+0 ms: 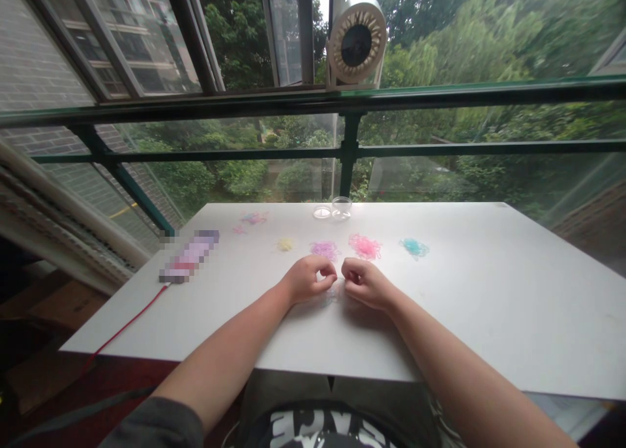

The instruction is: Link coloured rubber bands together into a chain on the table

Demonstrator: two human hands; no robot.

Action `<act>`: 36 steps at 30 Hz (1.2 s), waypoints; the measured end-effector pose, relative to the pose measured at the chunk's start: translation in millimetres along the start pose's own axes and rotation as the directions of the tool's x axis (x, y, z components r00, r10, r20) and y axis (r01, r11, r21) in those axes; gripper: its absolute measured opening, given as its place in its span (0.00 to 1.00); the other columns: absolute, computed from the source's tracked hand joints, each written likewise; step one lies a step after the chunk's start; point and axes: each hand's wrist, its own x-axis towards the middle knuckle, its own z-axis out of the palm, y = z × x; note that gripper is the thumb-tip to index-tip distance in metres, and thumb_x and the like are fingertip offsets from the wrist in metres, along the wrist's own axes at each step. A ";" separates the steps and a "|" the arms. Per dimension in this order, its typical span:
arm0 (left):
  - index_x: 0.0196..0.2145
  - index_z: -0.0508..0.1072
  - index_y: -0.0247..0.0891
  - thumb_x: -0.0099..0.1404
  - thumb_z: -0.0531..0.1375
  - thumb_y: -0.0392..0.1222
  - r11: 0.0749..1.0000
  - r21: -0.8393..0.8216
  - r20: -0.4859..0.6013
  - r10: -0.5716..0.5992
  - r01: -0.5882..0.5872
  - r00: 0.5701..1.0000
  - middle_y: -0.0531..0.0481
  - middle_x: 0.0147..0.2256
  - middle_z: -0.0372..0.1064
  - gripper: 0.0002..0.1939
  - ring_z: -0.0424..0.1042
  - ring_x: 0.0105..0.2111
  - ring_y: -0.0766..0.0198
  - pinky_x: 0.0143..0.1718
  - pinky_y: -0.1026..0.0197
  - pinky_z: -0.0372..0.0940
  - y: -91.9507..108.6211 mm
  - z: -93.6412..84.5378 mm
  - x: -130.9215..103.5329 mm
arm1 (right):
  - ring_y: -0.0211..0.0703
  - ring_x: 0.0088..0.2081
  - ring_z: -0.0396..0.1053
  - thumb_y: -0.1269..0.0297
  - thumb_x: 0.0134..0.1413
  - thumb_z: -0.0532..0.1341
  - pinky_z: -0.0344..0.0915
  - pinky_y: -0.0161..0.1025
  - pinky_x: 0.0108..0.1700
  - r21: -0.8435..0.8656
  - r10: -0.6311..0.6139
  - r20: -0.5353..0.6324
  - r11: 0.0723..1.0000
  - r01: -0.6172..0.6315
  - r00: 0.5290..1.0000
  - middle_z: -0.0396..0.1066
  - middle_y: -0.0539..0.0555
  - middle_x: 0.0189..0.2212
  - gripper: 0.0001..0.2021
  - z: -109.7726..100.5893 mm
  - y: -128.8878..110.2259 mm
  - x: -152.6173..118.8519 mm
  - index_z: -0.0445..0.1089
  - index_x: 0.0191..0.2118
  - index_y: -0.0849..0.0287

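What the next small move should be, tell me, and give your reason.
Probably ease the left hand and right hand slightly apart: they nearly meet by the pale pile, crowding the view, and whether either holds anything is unclear.

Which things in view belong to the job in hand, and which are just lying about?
Likely in the job: clear pile between the hands, purple pile, pink pile, yellow pile, teal pile.

Apparently just lying about: blurred phone-like object, red cable.
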 end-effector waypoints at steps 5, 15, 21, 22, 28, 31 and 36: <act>0.26 0.70 0.35 0.55 0.55 0.36 1.000 -0.010 -0.032 -0.014 0.013 0.999 0.51 0.26 0.67 0.05 0.64 0.28 0.69 0.32 0.66 0.59 -3.5 -4.4 0.2 | 0.32 0.22 0.48 0.77 0.33 0.50 0.47 0.31 0.24 0.013 0.005 -0.016 1.000 -0.005 1.000 0.49 0.45 0.18 0.07 -3.9 0.8 -0.6 0.50 0.20 0.58; 0.26 0.70 0.34 0.56 0.55 0.40 0.987 -0.049 -0.135 -0.159 0.154 0.978 0.51 0.24 0.68 0.08 0.64 0.26 0.69 0.29 0.66 0.58 -25.7 -17.2 -3.5 | 0.32 0.21 0.51 0.74 0.39 0.53 0.49 0.31 0.23 0.085 0.093 -0.069 0.993 -0.087 0.993 0.52 0.44 0.18 0.05 -11.4 13.7 -3.6 0.57 0.26 0.58; 0.28 0.72 0.35 0.56 0.56 0.40 0.992 -0.065 -0.047 -0.111 0.108 0.993 0.51 0.25 0.69 0.07 0.65 0.26 0.69 0.29 0.66 0.58 -12.8 -10.9 -3.1 | 0.31 0.20 0.52 0.70 0.45 0.56 0.50 0.31 0.23 0.075 0.080 -0.001 0.994 -0.079 0.997 0.54 0.44 0.18 0.07 0.3 7.0 -3.2 0.62 0.35 0.59; 0.28 0.72 0.35 0.56 0.56 0.40 0.992 -0.069 -0.035 -0.108 0.105 0.994 0.51 0.25 0.70 0.08 0.66 0.26 0.69 0.29 0.66 0.58 -11.2 -10.3 -3.2 | 0.31 0.20 0.52 0.69 0.46 0.56 0.50 0.31 0.23 0.068 0.080 -0.002 0.994 -0.080 0.997 0.54 0.44 0.18 0.07 0.9 6.9 -2.9 0.62 0.35 0.59; 0.28 0.73 0.35 0.55 0.56 0.39 0.993 -0.080 -0.003 -0.090 0.090 0.996 0.52 0.25 0.70 0.07 0.66 0.26 0.70 0.29 0.67 0.58 -8.0 -8.4 -3.9 | 0.31 0.20 0.51 0.68 0.47 0.56 0.49 0.31 0.23 0.040 0.082 0.006 0.996 -0.082 0.997 0.53 0.44 0.17 0.03 0.0 5.9 -2.1 0.64 0.31 0.60; 0.28 0.73 0.35 0.55 0.57 0.39 0.993 -0.085 0.007 -0.079 0.079 0.997 0.52 0.25 0.70 0.06 0.66 0.26 0.70 0.28 0.67 0.57 -7.7 -7.1 -4.0 | 0.31 0.20 0.52 0.68 0.47 0.56 0.49 0.31 0.23 0.042 0.080 0.010 0.996 -0.081 0.997 0.54 0.44 0.17 0.03 0.2 4.6 -2.2 0.64 0.31 0.60; 0.28 0.73 0.35 0.55 0.57 0.38 0.994 -0.088 0.040 -0.067 0.071 0.997 0.52 0.25 0.70 0.06 0.66 0.26 0.71 0.29 0.68 0.58 -8.6 -5.4 -4.0 | 0.31 0.20 0.52 0.70 0.46 0.55 0.49 0.30 0.23 0.007 0.089 0.003 0.996 -0.089 0.996 0.54 0.44 0.17 0.01 0.2 4.1 -1.6 0.63 0.28 0.60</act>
